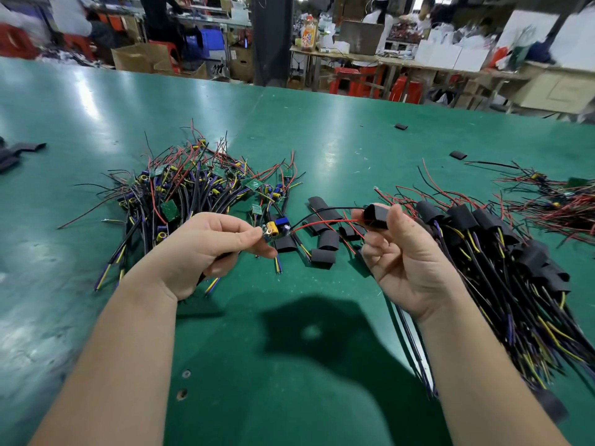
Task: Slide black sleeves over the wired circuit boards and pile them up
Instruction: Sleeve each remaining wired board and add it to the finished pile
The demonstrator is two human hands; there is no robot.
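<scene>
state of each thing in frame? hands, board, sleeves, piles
left hand: pinches the circuit board
circuit board: bare, no sleeve on yet
right hand: pinches the black sleeve
black sleeve: off the board, its red and black leads run into it
unsleeved pile: bare boards, tangled
sleeved pile: sleeves on, stacked together
loose sleeves: empty, lying flat

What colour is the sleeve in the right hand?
Black: the sleeve pinched by the right hand, head view.

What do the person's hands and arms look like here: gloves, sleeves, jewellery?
The left hand and right hand are bare: no gloves, rings or tape. The left forearm and right forearm are uncovered to the frame's edge, with no sleeves, watch or wrist strap in view.
</scene>
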